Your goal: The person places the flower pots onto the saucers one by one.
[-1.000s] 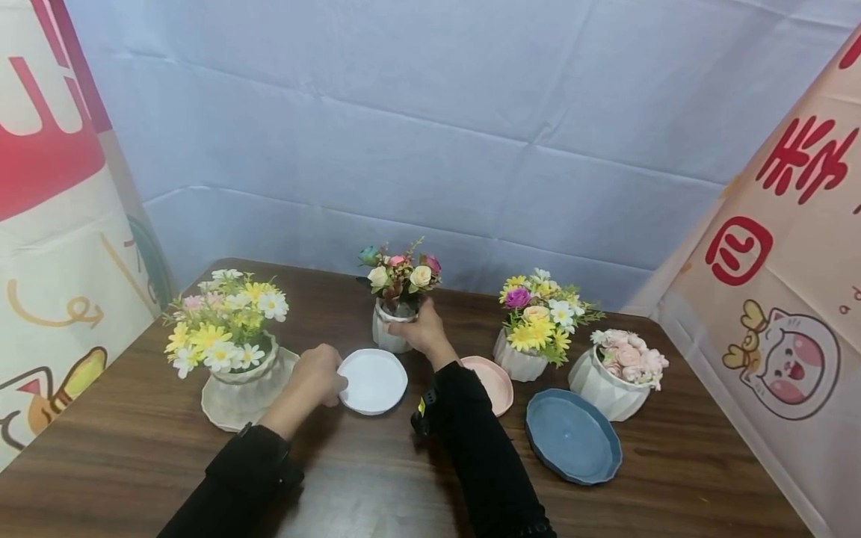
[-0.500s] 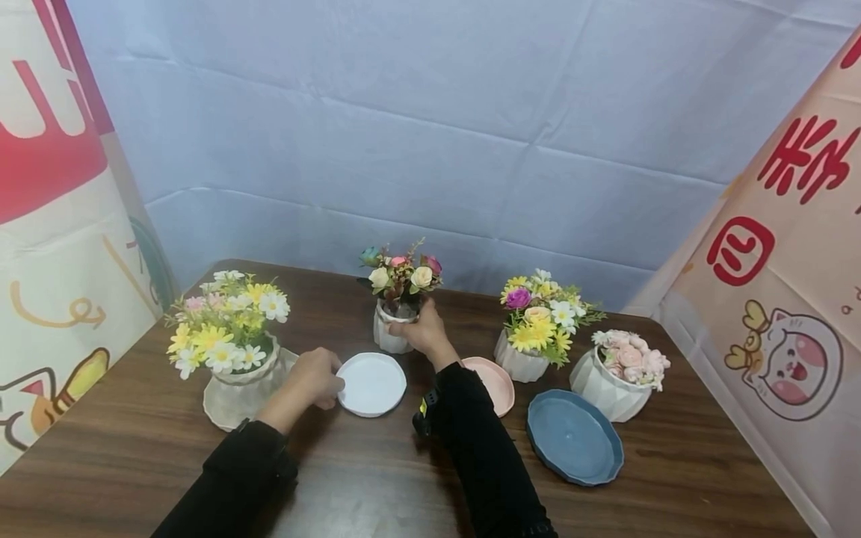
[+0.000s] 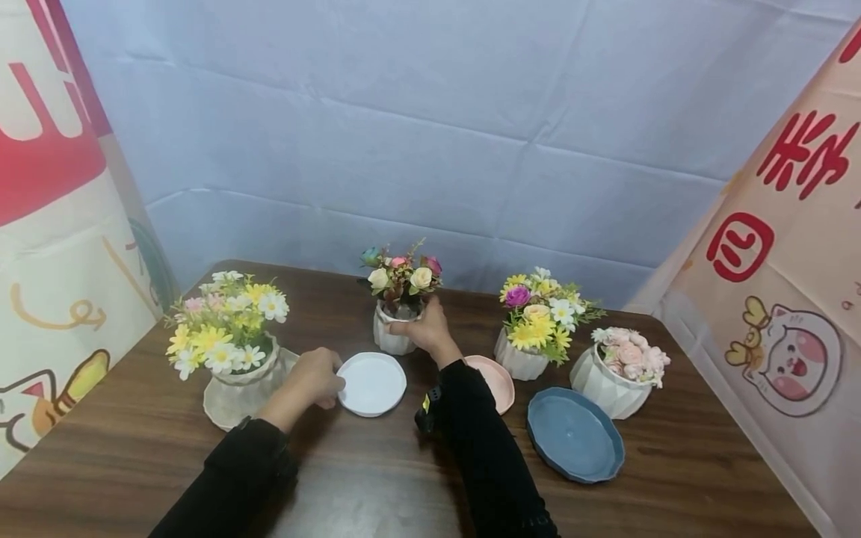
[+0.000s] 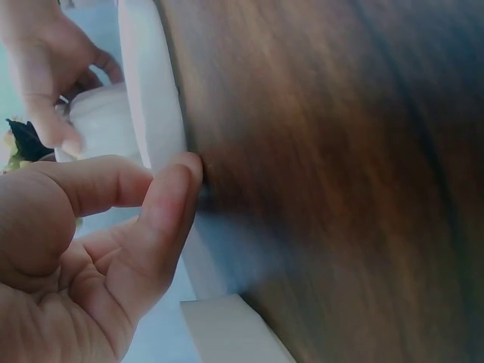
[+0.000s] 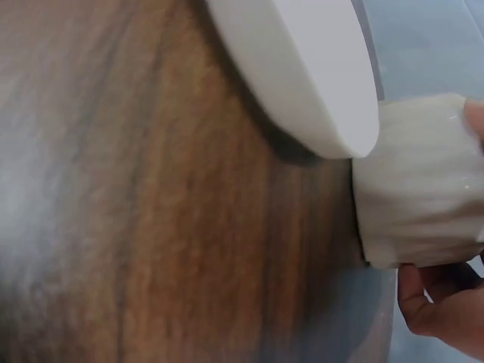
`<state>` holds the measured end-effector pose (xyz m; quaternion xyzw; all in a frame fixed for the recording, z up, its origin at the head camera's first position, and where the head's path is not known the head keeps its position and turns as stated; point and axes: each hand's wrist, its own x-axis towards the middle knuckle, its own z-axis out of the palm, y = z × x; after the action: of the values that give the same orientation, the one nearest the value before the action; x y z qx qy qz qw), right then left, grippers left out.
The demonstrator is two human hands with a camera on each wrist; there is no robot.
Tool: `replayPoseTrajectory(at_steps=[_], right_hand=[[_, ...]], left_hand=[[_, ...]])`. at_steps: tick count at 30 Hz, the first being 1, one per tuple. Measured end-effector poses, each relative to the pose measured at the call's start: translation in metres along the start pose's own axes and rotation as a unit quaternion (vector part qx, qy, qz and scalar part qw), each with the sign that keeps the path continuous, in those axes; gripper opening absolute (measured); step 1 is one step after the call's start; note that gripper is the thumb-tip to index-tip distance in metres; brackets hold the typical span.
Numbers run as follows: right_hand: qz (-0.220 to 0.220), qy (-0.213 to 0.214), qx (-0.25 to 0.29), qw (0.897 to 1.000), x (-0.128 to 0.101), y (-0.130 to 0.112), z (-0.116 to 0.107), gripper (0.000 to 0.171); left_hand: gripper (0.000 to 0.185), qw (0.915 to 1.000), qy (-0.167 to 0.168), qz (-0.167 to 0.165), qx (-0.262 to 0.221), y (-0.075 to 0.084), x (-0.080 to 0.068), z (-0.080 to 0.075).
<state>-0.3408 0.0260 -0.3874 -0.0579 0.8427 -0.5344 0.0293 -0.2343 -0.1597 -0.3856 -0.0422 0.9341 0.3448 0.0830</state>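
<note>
A makeshift display booth rather than a home: a wood-grain worktop [image 3: 377,463] stands boxed in by a creased pale-blue backdrop cloth [image 3: 417,142] and printed banners [image 3: 780,284] bearing red characters and cartoon animals. Potted artificial flower arrangements [image 3: 225,329] and loose coloured saucers [image 3: 575,437] are laid out as at a craft stall.
</note>
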Motion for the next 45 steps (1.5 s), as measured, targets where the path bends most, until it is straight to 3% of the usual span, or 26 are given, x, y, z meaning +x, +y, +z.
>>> replayPoseTrajectory(at_steps=[8, 15, 23, 31, 45], right_hand=[[-0.016, 0.003, 0.013, 1.000, -0.002, 0.003, 0.000, 0.097], [-0.059, 0.016, 0.026, 0.998, -0.003, 0.004, -0.003, 0.099], [-0.054, 0.024, 0.038, 0.998, -0.010, -0.005, -0.007, 0.096], [-0.062, 0.045, 0.047, 0.996, -0.013, -0.009, -0.008, 0.094], [-0.087, 0.047, -0.008, 0.995, -0.021, -0.013, -0.005, 0.094]], left_hand=[[0.025, 0.9999, -0.002, -0.004, -0.011, -0.003, 0.002, 0.000], [0.025, 1.0000, 0.001, -0.005, -0.008, -0.004, 0.002, 0.000], [0.026, 1.0000, -0.003, -0.008, 0.001, -0.003, 0.002, 0.001], [0.028, 0.9994, -0.005, -0.014, -0.030, -0.002, 0.000, 0.000], [0.023, 0.9997, -0.003, -0.007, -0.023, -0.004, 0.000, 0.000]])
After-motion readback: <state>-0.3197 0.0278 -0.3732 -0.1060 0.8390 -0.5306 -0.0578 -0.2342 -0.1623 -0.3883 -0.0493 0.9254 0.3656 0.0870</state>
